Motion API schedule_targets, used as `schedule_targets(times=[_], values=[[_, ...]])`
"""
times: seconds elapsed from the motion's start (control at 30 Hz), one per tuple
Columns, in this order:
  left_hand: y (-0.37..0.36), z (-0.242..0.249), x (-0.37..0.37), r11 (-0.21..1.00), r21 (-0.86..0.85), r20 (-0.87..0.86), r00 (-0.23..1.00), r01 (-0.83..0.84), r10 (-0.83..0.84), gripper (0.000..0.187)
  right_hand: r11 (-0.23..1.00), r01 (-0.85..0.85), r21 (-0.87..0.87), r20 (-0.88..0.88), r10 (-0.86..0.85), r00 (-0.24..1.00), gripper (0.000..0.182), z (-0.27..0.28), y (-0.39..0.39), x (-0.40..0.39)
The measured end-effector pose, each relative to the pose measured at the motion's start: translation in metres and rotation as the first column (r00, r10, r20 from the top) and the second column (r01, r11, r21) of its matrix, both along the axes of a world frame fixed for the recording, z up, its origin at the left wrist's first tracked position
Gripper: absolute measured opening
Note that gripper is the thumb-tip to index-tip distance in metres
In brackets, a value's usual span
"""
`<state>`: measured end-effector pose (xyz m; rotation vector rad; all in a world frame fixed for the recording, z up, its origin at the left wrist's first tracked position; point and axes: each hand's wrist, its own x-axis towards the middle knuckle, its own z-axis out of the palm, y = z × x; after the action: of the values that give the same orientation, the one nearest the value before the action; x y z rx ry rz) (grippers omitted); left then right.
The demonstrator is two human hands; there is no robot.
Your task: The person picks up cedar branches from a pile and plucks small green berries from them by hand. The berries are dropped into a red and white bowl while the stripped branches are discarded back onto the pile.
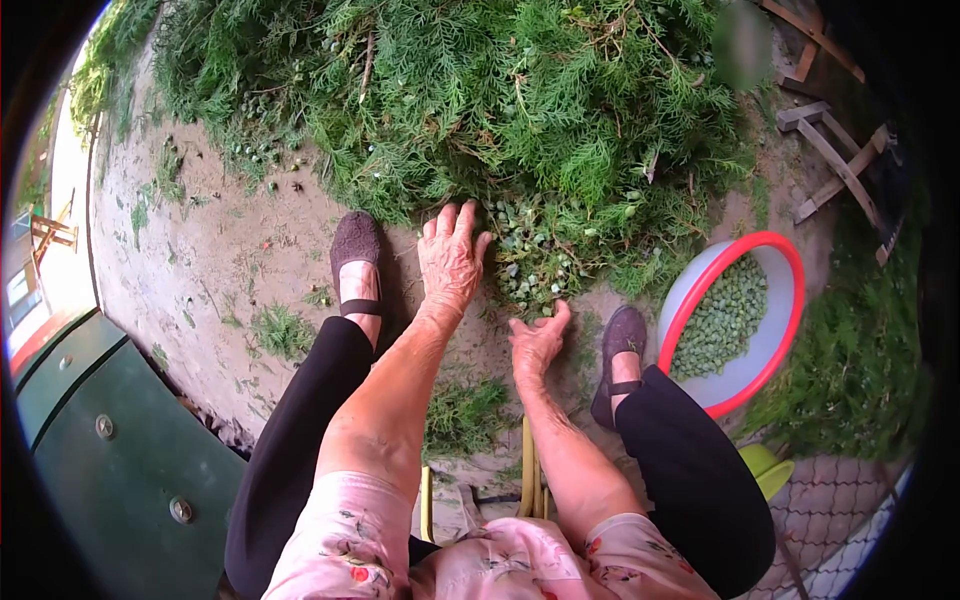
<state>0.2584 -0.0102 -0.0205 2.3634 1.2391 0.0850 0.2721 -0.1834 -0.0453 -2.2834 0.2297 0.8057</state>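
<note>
My left hand (452, 258) lies palm down on the ground with its fingers stretched out, their tips at the edge of the cut evergreen branches (520, 110). To its right is a small pile of green seed cones (530, 262) mixed with sprigs. Nearer to me, my right hand (538, 342) rests at the lower edge of that pile, its thumb and forefinger apart and the other fingers partly hidden. No object shows in either hand. A white basin (745, 375) with a red rim stands right of my right foot, partly filled with green cones (722, 315).
My shoes (357, 250) flank both hands. Wooden frame pieces (835, 165) lie at the far right. At the lower left is a dark green metal panel (130, 450). Loose sprigs (283, 332) dot the ground, and a yellow-green container (766, 470) sits behind my right knee.
</note>
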Motion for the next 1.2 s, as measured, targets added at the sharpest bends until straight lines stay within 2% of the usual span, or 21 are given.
schedule_targets(times=[0.13,0.27,0.33,0.37,0.4,0.43,0.47,0.5,0.53,0.57,0.6,0.63,0.67,0.73,0.77,0.87,0.9,0.93,1.0,1.1,1.2], values=[[-0.008,-0.008,0.019,0.996,0.054,0.075,0.995,0.066,-0.070,0.046,0.999,0.017,0.045,0.028,-0.019,0.999,0.081,0.002,0.008,0.003],[-0.027,-0.017,0.017,0.985,-0.083,0.228,0.965,0.150,-0.127,0.038,0.995,-0.025,0.093,0.036,0.021,0.999,0.071,-0.008,0.010,0.004],[-0.041,-0.019,0.012,0.974,-0.131,0.244,0.958,0.186,-0.150,0.036,0.978,-0.160,0.133,0.213,0.130,0.968,0.065,-0.014,0.021,0.011],[-0.047,-0.020,0.010,0.977,-0.155,0.248,0.963,0.145,-0.104,0.035,0.984,0.001,0.181,0.026,-0.006,1.000,0.059,-0.014,0.023,0.012],[-0.051,-0.020,0.010,0.978,-0.178,0.251,0.966,0.105,-0.058,0.034,0.983,0.002,0.184,0.026,-0.007,1.000,0.059,-0.002,0.032,0.019],[-0.055,-0.017,0.013,0.979,-0.174,0.253,0.966,0.107,-0.061,0.034,0.959,0.047,0.278,-0.098,-0.020,0.995,0.057,0.008,0.039,0.026],[-0.058,-0.013,0.016,0.956,-0.293,0.274,0.957,-0.008,0.092,0.031,0.926,0.101,0.364,-0.219,-0.021,0.976,0.056,0.018,0.044,0.032],[-0.058,-0.009,0.019,0.906,-0.408,0.278,0.929,-0.114,0.243,0.029,0.928,0.081,0.365,-0.175,-0.018,0.984,0.052,0.027,0.052,0.033],[-0.053,-0.010,0.021,0.724,-0.675,0.330,0.820,-0.142,0.468,0.027,0.944,0.043,0.326,-0.221,0.031,0.975,0.052,0.034,0.058,0.038],[-0.048,-0.006,0.022,0.441,-0.881,0.224,0.671,-0.170,0.707,0.027,0.959,-0.039,0.279,-0.216,0.102,0.971,0.052,0.045,0.062,0.044],[-0.041,0.008,0.024,0.109,-0.987,0.036,0.503,-0.116,0.863,0.027,0.966,-0.121,0.230,-0.213,0.171,0.962,0.053,0.056,0.065,0.048],[-0.035,0.020,0.026,0.038,-0.996,0.000,0.435,-0.079,0.901,0.029,0.960,-0.240,0.145,-0.109,0.257,0.960,0.057,0.063,0.069,0.048],[-0.033,0.026,0.026,0.053,-0.996,0.019,0.433,-0.068,0.901,0.029,0.957,-0.244,0.157,-0.093,0.260,0.961,0.057,0.072,0.072,0.048],[-0.028,0.033,0.023,-0.113,-0.977,-0.069,0.236,0.179,0.969,0.029,0.860,-0.491,0.137,0.274,0.443,0.853,0.062,0.104,0.080,0.050],[-0.022,0.049,0.022,-0.154,-0.926,-0.093,0.189,0.345,0.978,0.026,0.808,-0.588,0.037,0.318,0.549,0.773,0.064,0.144,0.085,0.055],[-0.013,0.092,0.031,-0.123,-0.853,-0.077,0.111,0.507,0.991,0.028,0.747,-0.643,0.170,0.353,0.563,0.747,0.062,0.201,0.090,0.064],[-0.010,0.106,0.033,-0.102,-0.828,-0.063,0.089,0.552,0.994,0.028,0.732,-0.659,0.173,0.383,0.567,0.730,0.050,0.222,0.092,0.065],[-0.008,0.123,0.036,-0.080,-0.799,-0.049,0.068,0.597,0.996,0.028,0.723,-0.667,0.180,0.414,0.560,0.718,0.050,0.236,0.091,0.067],[-0.005,0.151,0.041,-0.076,-0.726,-0.087,0.018,0.684,0.996,0.031,0.673,-0.707,0.215,0.585,0.491,0.645,0.040,0.264,0.089,0.069],[-0.001,0.209,0.042,-0.003,-0.723,0.025,0.030,0.691,0.999,0.030,0.629,-0.735,0.254,0.687,0.417,0.595,0.035,0.315,0.092,0.064],[0.006,0.250,0.040,-0.017,-0.662,0.011,0.033,0.749,0.999,0.031,0.565,-0.792,0.232,0.775,0.386,0.501,0.036,0.355,0.094,0.061]])
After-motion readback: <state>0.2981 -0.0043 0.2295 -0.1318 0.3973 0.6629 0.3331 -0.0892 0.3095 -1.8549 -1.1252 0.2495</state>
